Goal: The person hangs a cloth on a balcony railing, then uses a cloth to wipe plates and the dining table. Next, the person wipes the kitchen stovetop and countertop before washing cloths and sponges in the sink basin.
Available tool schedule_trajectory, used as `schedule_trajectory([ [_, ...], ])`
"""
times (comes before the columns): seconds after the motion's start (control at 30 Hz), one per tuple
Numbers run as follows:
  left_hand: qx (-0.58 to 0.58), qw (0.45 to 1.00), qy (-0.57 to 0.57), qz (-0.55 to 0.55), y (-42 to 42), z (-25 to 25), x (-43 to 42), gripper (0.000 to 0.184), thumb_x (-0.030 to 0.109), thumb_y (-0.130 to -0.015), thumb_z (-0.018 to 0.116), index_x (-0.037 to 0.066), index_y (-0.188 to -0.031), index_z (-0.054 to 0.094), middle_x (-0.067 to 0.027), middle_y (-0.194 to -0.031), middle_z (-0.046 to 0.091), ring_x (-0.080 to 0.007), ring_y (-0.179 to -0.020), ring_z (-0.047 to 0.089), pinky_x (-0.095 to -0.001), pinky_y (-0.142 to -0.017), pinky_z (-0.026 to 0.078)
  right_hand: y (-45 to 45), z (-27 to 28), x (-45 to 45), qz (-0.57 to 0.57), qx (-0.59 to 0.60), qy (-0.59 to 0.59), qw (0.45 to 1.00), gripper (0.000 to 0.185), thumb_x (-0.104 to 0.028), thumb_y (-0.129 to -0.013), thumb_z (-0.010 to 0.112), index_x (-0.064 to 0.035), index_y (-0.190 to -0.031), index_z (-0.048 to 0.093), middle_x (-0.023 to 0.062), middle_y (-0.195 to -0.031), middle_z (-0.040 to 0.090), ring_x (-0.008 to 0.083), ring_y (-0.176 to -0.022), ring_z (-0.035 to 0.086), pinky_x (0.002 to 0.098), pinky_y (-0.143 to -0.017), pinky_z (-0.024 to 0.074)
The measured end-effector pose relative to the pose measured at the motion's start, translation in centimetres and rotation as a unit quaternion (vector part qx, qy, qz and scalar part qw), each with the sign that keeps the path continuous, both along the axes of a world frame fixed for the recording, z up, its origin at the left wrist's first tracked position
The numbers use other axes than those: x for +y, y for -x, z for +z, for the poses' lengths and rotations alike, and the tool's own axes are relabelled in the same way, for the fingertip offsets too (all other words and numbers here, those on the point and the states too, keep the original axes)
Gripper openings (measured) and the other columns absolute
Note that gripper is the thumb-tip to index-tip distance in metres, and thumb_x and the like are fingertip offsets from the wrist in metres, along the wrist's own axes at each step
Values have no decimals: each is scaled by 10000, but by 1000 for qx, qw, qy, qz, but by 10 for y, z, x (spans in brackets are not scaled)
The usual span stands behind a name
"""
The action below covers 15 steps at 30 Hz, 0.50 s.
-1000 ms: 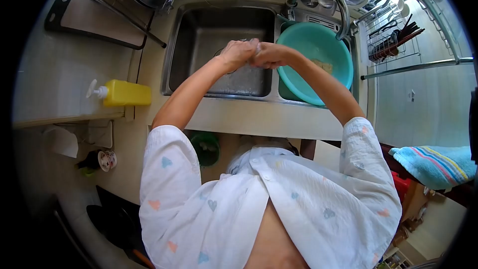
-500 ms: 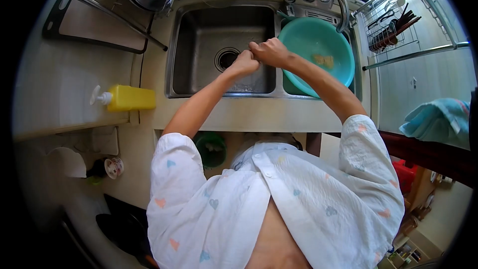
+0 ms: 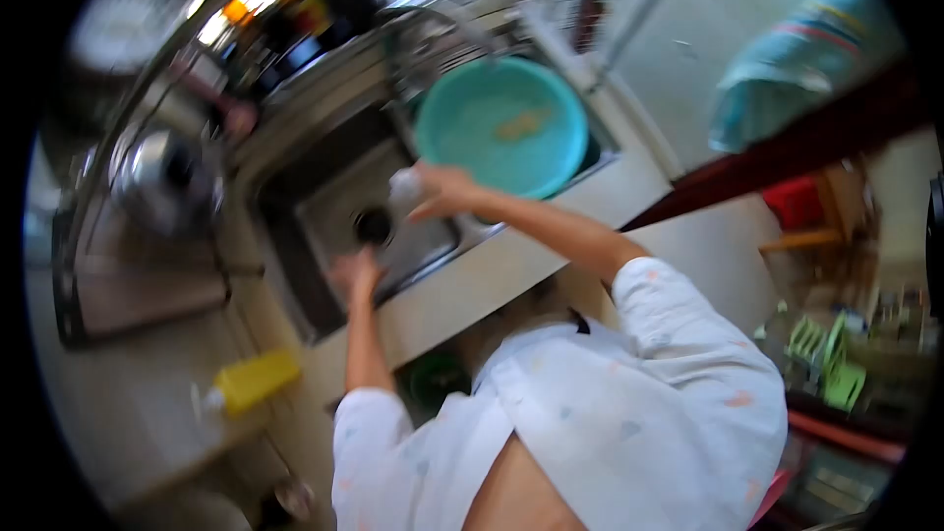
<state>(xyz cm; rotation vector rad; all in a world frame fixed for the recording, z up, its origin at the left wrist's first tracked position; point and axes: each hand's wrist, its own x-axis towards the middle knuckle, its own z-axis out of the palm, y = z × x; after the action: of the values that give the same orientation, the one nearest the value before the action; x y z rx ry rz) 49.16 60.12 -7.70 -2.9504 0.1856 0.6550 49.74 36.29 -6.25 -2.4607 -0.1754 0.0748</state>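
Observation:
My right hand [image 3: 444, 193] is over the sink's right side, beside the teal basin [image 3: 563, 165]. At its fingertips is a small whitish thing [image 3: 403, 186], too blurred to name; the hand seems to grip it. My left hand [image 3: 360, 271] is near the front of the metal sink [image 3: 324, 172], its fingers apart and smeared by motion, with nothing visible in them. A pale yellowish piece [image 3: 522, 125] lies in the basin. The drain [image 3: 374, 225] shows between and beyond my hands.
A yellow pump bottle [image 3: 258, 383] lies on the left counter. A metal pot lid [image 3: 167, 177] is at the rack on the left, above a cutting board [image 3: 147, 293]. The faucet [image 3: 433, 15] arches behind the basin. A light blue towel [image 3: 777, 79] hangs at right.
My hands were together, fists closed, over the sink; now they are apart, the left lower and nearer me. A whitish thing shows at my right hand. The view has turned and blurred.

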Motion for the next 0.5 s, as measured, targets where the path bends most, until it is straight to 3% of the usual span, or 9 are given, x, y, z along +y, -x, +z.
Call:
schedule_trajectory([
  [0.03, -106, 992, -39, -62, -19, -63, 35, 706, 445, -688, 741, 154, -1286, 506, -184, -1322, 481, -384, -1272, 374, -656, -1029, 212, 6, 8, 2, -2, 51, -72, 996, 745, -542, -713, 696, 5, -1181, 506, 244, -1137, 564, 363, -1083, 539, 430, -908, 427],
  [0.07, -211, 969, 111, -65, -30, -99, 62, 635, 423, -710, 725, 154, -1255, 541, -175, -1296, 506, -346, -1276, 378, -645, -1024, 214, 11, 14, 4, 3, 7, -119, 993, 628, -508, -759, 657, -3, -1114, 544, 237, -1094, 583, 371, -1043, 555, 442, -880, 434],
  [0.1, -122, 967, 201, 100, -14, -9, 15, 588, 418, -772, 690, 110, -1252, 544, -154, -1265, 532, -289, -1246, 416, -571, -1013, 284, 17, 19, 5, 13, -38, -164, 986, 524, -475, -804, 619, -12, -1047, 583, 230, -1051, 602, 378, -1004, 571, 453, -851, 441],
  [0.13, -38, 830, 541, 134, -60, -103, 51, 566, 436, -826, 650, 102, -1267, 535, -136, -1251, 543, -227, -1234, 429, -522, -971, 342, 25, 27, 2, 27, -49, -157, 986, 451, -424, -819, 588, -7, -991, 577, 226, -1005, 607, 391, -978, 561, 469, -822, 438],
  [0.2, 184, 640, 691, 281, -10, 11, -14, 687, 583, -887, 481, 146, -1403, 357, -113, -1330, 470, -261, -1258, 404, -538, -951, 357, 60, 33, 1, 6, -70, -121, 990, 341, -295, -841, 551, -3, -1018, 558, 226, -1048, 583, 393, -974, 551, 473, -809, 439],
  [0.3, 417, 441, 766, 213, 58, 56, -90, 636, 574, -927, 372, 154, -1403, 338, -77, -1338, 463, -277, -1198, 469, -504, -963, 405, 136, 69, -35, 53, -52, -199, 977, 371, -183, -854, 518, 2, -1175, 525, 252, -1084, 562, 353, -1005, 569, 446, -789, 467],
  [0.4, 511, 453, 720, 125, 113, 65, -157, 491, 372, -952, 443, 107, -1361, 385, -102, -1272, 517, -249, -1093, 556, -410, -886, 482, 237, 80, -105, -82, -224, -120, 964, 400, -150, -855, 506, -15, -1232, 513, 216, -970, 605, 330, -931, 606, 433, -726, 493],
  [0.47, 458, 548, 699, 40, 174, 91, -218, 415, 165, -907, 520, 51, -1296, 430, -122, -1167, 563, -212, -978, 606, -319, -776, 523, 310, 90, -156, -236, -143, 16, 961, 277, -146, -854, 520, -50, -1107, 577, 153, -812, 633, 330, -780, 633, 442, -652, 503],
  [0.5, 470, 542, 694, 60, 198, 86, -246, 407, 45, -849, 592, 14, -1231, 454, -98, -1065, 572, -166, -896, 599, -283, -698, 514, 343, 86, -182, -287, -140, 44, 947, 217, -162, -843, 542, -67, -1033, 588, 135, -767, 635, 329, -732, 634, 445, -633, 505],
])
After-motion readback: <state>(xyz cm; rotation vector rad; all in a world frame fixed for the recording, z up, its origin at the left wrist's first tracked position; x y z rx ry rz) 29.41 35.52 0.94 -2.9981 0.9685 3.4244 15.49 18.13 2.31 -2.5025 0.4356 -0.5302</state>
